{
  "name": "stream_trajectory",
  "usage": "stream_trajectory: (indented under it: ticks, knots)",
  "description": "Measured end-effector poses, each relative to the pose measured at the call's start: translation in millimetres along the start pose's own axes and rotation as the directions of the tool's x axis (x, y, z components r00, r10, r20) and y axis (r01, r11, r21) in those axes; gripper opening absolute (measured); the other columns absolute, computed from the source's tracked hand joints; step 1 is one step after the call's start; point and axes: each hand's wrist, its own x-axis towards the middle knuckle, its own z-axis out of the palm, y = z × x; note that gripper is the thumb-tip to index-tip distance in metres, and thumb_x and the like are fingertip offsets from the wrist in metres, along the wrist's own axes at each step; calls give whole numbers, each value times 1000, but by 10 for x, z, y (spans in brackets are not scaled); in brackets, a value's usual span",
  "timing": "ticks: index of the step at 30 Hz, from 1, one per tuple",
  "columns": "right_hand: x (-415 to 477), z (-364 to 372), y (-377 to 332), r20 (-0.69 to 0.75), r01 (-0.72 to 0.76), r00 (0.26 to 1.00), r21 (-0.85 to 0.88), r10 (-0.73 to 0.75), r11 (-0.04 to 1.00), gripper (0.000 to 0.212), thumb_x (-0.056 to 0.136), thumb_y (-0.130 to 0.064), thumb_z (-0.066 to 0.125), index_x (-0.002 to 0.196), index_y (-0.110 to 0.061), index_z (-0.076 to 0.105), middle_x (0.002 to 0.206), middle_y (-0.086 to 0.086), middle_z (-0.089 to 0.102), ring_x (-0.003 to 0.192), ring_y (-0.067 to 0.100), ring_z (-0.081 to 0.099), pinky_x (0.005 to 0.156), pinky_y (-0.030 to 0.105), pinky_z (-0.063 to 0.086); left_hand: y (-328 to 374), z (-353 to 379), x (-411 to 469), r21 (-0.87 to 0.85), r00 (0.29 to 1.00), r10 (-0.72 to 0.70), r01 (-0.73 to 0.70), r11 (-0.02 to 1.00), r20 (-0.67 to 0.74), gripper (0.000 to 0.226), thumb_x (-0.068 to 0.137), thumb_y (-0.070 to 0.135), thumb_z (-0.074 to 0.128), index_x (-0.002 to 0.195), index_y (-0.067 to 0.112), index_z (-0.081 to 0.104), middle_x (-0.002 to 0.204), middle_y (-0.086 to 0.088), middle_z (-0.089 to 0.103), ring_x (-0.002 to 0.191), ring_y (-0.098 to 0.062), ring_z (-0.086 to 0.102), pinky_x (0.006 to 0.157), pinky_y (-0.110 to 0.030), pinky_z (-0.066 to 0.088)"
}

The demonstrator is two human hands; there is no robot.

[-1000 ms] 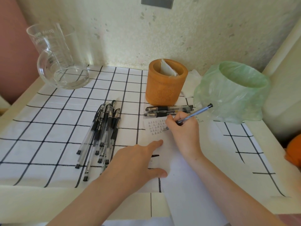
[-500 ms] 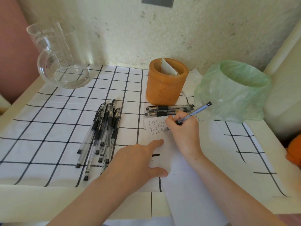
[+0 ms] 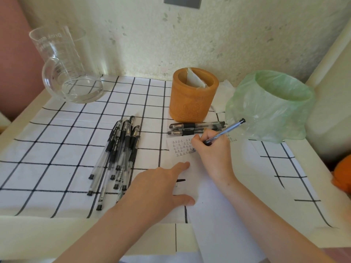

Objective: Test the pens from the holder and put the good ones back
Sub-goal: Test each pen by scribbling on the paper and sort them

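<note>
My right hand (image 3: pixel 212 149) grips a pen (image 3: pixel 225 132) on the paper (image 3: pixel 218 215); my left hand (image 3: pixel 157 186) lies flat, fingers spread, pinning it. Smudging could fool me; loose pens (image 3: pixel 117 158) could roll toward the table's front edge.

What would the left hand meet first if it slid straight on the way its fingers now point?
Probably the right hand, writing on the white paper sheet with a blue pen. The left hand points up and right along the paper; only bare paper lies between them.

Capped pens (image 3: pixel 117 156) heaped left of orange holder (image 3: pixel 192 97) (two (image 3: pixel 196 128) before it).
</note>
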Motion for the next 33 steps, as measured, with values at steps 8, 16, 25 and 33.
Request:
stream_trajectory:
  ticks: [8, 16, 25, 33]
  knots:
    - [-12, -1, -5, -8, 3, 1000, -1, -3, 1000, 42, 83, 0, 58, 52, -16, 33, 36, -13, 38, 42, 4, 33, 47, 12, 31, 8, -10, -6, 30, 999, -13, 12, 999, 32, 74, 77, 65, 54, 139, 50, 15, 65, 11, 38, 72, -11, 46, 62, -24, 35]
    - [35, -146, -188, 59, -252, 967, 324, 247, 912, 39, 88, -20, 65, 52, -14, 50, 37, -4, 38, 36, 12, 32, 42, 22, 27, -6, -82, -48, -261, 996, 33, -54, 964, -86, 40, 99, 35, 31, 138, 26, 23, 97, 1, 56, 83, -23, 57, 76, -38, 49]
    - [-50, -378, -504, 301, -436, 897, 496, 323, 751, 24, 86, -22, 65, 73, -8, 51, 45, 1, 47, 36, 12, 37, 35, 17, 25, -28, -206, 40, -765, 947, -117, -164, 623, -298, 56, 94, 10, 48, 142, 26, 23, 75, 8, 63, 65, 3, 52, 68, -4, 42]
    - [-126, -353, -576, 264, -401, 913, 434, 312, 807, 37, 86, -20, 67, 56, -16, 45, 39, -2, 35, 34, 11, 27, 42, 21, 18, -6, -212, 19, -725, 941, -118, -161, 670, -318, 74, 84, 19, 65, 142, 35, 22, 82, 9, 62, 67, 6, 54, 68, -1, 38]
